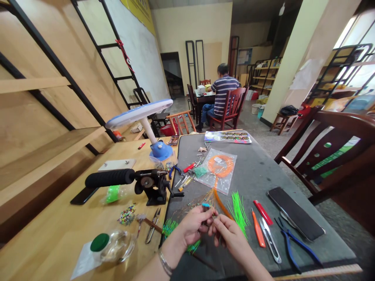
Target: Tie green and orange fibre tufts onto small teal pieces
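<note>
My left hand (pixel 195 224) and my right hand (pixel 227 232) meet over the dark mat, fingertips pinched together on thin line (pixel 216 200). Whatever tiny part sits between the fingertips is too small to make out. A small blue piece (pixel 206 205) shows just above my left fingers. Fine orange-brown strands fan out from there, beside a thicker orange bundle (pixel 223 205). Bright green strips (pixel 239 210) lie right of my hands, and more green strips (pixel 170 228) lie partly behind my left wrist.
To the right lie an orange-handled tool (pixel 258 228), thread snips (pixel 270 240), blue pliers (pixel 293 242) and a phone (pixel 295 212). Ahead is a bag with an orange coil (pixel 220 166). Left stand a hand-cranked device (pixel 150 185), a lamp (pixel 161 150), beads (pixel 127 214) and a green-lidded jar (pixel 115 246). A person (pixel 224 93) sits beyond.
</note>
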A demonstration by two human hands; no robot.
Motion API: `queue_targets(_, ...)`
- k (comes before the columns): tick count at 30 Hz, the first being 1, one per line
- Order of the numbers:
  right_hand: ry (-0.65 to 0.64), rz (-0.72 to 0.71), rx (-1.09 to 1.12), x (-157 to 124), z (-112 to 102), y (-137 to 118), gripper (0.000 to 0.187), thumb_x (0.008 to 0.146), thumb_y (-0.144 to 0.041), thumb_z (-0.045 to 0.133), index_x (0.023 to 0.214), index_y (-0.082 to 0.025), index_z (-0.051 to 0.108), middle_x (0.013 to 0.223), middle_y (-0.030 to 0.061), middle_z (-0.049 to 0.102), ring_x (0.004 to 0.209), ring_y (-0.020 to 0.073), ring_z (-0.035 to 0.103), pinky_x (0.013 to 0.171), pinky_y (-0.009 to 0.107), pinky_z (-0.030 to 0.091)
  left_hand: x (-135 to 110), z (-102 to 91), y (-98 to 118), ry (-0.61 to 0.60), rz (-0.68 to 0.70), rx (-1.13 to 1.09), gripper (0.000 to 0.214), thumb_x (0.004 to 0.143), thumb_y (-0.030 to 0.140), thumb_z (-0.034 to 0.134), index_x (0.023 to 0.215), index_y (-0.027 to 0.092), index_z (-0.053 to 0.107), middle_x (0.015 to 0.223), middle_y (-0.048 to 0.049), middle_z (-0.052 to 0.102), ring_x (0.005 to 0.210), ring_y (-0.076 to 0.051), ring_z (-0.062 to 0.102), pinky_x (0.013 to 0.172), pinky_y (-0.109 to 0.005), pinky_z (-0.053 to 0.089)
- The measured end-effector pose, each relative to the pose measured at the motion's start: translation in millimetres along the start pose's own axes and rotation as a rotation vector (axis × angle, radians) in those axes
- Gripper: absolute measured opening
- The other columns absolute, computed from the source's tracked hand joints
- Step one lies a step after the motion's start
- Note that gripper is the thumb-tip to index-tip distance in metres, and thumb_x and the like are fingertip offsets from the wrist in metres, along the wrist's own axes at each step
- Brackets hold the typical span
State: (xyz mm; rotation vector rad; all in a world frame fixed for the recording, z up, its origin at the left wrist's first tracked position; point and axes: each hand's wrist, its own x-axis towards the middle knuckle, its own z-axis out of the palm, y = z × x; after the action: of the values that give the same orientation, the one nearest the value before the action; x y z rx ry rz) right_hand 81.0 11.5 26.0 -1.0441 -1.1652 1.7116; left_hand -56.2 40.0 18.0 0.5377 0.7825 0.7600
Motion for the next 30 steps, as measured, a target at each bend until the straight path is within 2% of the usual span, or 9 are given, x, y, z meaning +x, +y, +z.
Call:
queue_targets(10,0.006,0.006,0.037,2.4,1.2,1.9,0.044,0.068,-0.060,0.065,0.064,-0.017,0.058,0.058,-0.0004,0.063,0.038,0.0071,0.048,0.038,0.018,0.030,3.7,-5.4,2.5,-0.028,-0.084,-0.044,0.022,0.078,0.028,0.070,0.078,0.009,0.058,0.050,0.0043,0.049,0.034,-0.003,0.046,0.032,-0.011,0.015)
queue_targets(20,0.004,0.017,0.035,3.4,1.4,3.5,0.045,0.068,-0.061,0.064,0.066,-0.016,0.057,0.058,-0.0011,0.063,0.036,0.0057,0.048,0.035,0.017,0.023,3.9,-5.1,1.8,-0.027,-0.080,-0.058,0.022,0.078,0.028,0.070,0.077,0.008,0.059,0.050,0.0035,0.050,0.035,-0.004,0.047,0.032,-0.012,0.017)
queue_targets(30,-0.024,0.024,0.021,7.0,-0.3,7.2,0.050,0.068,-0.065,0.062,0.067,-0.016,0.055,0.059,-0.0009,0.061,0.037,0.0056,0.047,0.035,0.017,0.023,1.7,-2.3,4.3,-0.009,-0.084,-0.057,0.021,0.077,0.025,0.071,0.076,0.008,0.058,0.049,0.0037,0.051,0.032,-0.004,0.047,0.031,-0.012,0.015)
